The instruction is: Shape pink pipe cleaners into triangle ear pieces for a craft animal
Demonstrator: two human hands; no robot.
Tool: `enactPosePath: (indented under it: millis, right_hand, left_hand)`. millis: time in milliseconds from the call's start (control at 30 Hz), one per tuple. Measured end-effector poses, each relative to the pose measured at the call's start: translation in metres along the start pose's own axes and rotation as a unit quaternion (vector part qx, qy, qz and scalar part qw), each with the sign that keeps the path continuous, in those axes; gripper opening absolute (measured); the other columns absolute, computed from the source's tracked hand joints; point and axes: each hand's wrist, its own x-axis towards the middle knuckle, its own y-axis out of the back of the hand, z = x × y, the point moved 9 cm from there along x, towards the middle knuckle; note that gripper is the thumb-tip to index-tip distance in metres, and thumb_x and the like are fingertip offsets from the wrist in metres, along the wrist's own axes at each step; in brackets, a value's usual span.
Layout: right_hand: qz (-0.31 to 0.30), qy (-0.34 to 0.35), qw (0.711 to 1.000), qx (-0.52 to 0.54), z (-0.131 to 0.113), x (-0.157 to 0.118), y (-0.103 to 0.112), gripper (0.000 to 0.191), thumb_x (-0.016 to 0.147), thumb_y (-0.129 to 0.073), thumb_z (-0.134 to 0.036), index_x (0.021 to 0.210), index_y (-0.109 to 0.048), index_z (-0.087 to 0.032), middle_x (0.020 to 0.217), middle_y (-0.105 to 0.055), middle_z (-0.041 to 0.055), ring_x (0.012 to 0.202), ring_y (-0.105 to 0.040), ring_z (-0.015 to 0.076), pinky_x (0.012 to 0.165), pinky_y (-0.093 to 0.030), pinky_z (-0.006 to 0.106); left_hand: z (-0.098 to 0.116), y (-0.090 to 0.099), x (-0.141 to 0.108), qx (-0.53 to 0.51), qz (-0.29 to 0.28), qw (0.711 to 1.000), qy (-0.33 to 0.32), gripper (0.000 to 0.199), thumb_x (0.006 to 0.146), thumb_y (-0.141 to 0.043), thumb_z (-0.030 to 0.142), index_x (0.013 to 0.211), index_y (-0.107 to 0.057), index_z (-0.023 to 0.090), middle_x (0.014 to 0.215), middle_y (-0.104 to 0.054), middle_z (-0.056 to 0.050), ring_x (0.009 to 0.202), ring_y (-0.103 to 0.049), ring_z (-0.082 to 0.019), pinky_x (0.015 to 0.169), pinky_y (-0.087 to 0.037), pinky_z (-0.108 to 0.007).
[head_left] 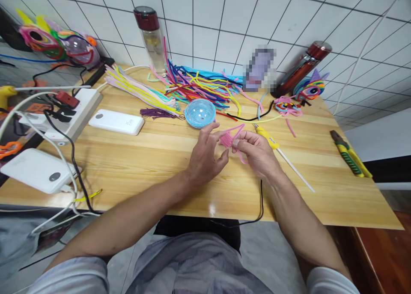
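Note:
A small pink pipe cleaner piece [227, 138], bent in tight side-by-side rows with a loop and a loose tail, is pinched between the thumb and fingers of my right hand [258, 150]. My left hand [205, 152] is at its left side with fingers and thumb spread. One left fingertip reaches the piece's edge; whether it touches I cannot tell. Just beyond the hands sits a blue coiled bowl [200, 113]. A yellow glue gun [267, 138] with a white glue stick [297, 170] lies behind and beside my right hand, partly covered by it.
Loose colourful pipe cleaners [205, 86] pile up along the tiled wall. Two bottles [150, 41] [303, 69] stand there. At left are white power banks [117, 122], a power strip [78, 114] and tangled cables. Pliers [348, 155] lie at right, near a pipe cleaner fish [310, 88].

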Motion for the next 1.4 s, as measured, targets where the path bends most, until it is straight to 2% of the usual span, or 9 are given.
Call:
enactPosePath:
  millis: [67,133,267,433,833,1033,1167,1333,1400]
  right_hand:
    - [-0.021,-0.004,1.000,0.013,0.001,-0.001,-0.006,0.026,0.071,-0.088,-0.041,0.076,-0.073,-0.022,0.067,-0.069,-0.0007,0.061,-0.061,0.0146,0.061,-0.049,0.028]
    - [-0.038,-0.001,0.999,0.020,0.001,-0.003,-0.012,0.030,0.072,-0.091,-0.045,0.077,-0.073,-0.022,0.067,-0.070,-0.0010,0.061,-0.062,0.0145,0.064,-0.052,0.029]
    - [-0.038,0.008,0.999,0.031,0.003,-0.004,-0.015,0.035,0.070,-0.095,-0.048,0.082,-0.076,-0.022,0.071,-0.072,-0.0004,0.063,-0.063,0.0147,0.066,-0.054,0.030]
    - [-0.026,0.016,0.998,0.052,0.002,-0.005,-0.015,0.040,0.065,-0.099,-0.047,0.089,-0.078,-0.023,0.080,-0.077,0.0006,0.067,-0.065,0.0147,0.068,-0.058,0.030]
    - [0.001,0.025,1.000,0.010,-0.002,-0.011,-0.014,0.038,0.071,-0.097,-0.050,0.086,-0.074,-0.023,0.072,-0.074,-0.0013,0.060,-0.065,0.0132,0.061,-0.057,0.028]
    - [0.000,0.016,1.000,0.001,-0.001,-0.013,-0.013,0.036,0.071,-0.097,-0.046,0.087,-0.076,-0.022,0.069,-0.072,-0.0021,0.057,-0.062,0.0119,0.057,-0.052,0.026]
    - [0.012,0.017,0.999,-0.027,-0.001,-0.014,-0.012,0.032,0.074,-0.093,-0.043,0.088,-0.076,-0.021,0.068,-0.072,-0.0019,0.055,-0.060,0.0110,0.050,-0.045,0.024]
    - [0.059,0.077,0.993,-0.073,-0.010,-0.017,-0.009,0.023,0.079,-0.088,-0.040,0.084,-0.074,-0.022,0.069,-0.072,-0.0011,0.058,-0.061,0.0123,0.056,-0.052,0.027]
    - [0.073,0.102,0.988,-0.092,-0.013,-0.018,-0.009,0.020,0.080,-0.086,-0.038,0.083,-0.073,-0.023,0.070,-0.073,-0.0007,0.058,-0.060,0.0123,0.057,-0.052,0.028]
  left_hand:
    - [0.002,0.000,0.001,0.029,0.005,0.999,-0.028,0.047,0.090,-0.068,0.011,0.135,-0.057,0.023,0.147,-0.064,-0.016,0.139,-0.063,-0.030,0.109,-0.058,-0.049]
    - [0.003,0.002,0.002,0.032,0.010,0.999,-0.041,0.039,0.092,-0.066,0.011,0.128,-0.061,0.023,0.139,-0.069,-0.015,0.135,-0.066,-0.029,0.112,-0.057,-0.049]
    - [-0.004,0.005,0.006,0.031,0.000,1.000,0.004,0.024,0.095,-0.067,0.018,0.118,-0.071,0.023,0.131,-0.074,-0.015,0.122,-0.071,-0.027,0.101,-0.060,-0.042]
    - [-0.008,0.009,0.007,0.016,-0.003,0.999,0.044,0.021,0.096,-0.067,0.023,0.114,-0.078,0.024,0.115,-0.076,-0.011,0.099,-0.071,-0.023,0.083,-0.056,-0.033]
    - [-0.010,0.006,0.011,-0.049,-0.013,0.995,0.084,0.010,0.095,-0.067,0.028,0.096,-0.076,0.024,0.097,-0.077,-0.008,0.088,-0.067,-0.022,0.085,-0.052,-0.035]
    - [-0.016,0.008,0.010,-0.111,0.019,0.987,0.119,0.008,0.094,-0.068,0.023,0.088,-0.073,0.025,0.090,-0.074,-0.005,0.082,-0.062,-0.020,0.081,-0.050,-0.033]
    - [-0.022,0.008,0.009,-0.143,0.032,0.976,0.163,0.006,0.092,-0.072,0.022,0.088,-0.075,0.025,0.084,-0.071,-0.003,0.080,-0.059,-0.019,0.081,-0.050,-0.032]
    - [-0.030,0.007,0.004,-0.190,0.041,0.952,0.236,0.003,0.090,-0.076,0.025,0.088,-0.078,0.024,0.080,-0.071,0.000,0.073,-0.055,-0.016,0.074,-0.046,-0.030]
    - [-0.034,0.004,0.001,-0.219,0.039,0.939,0.263,0.008,0.091,-0.078,0.030,0.090,-0.079,0.022,0.079,-0.071,0.001,0.069,-0.053,-0.015,0.071,-0.045,-0.029]
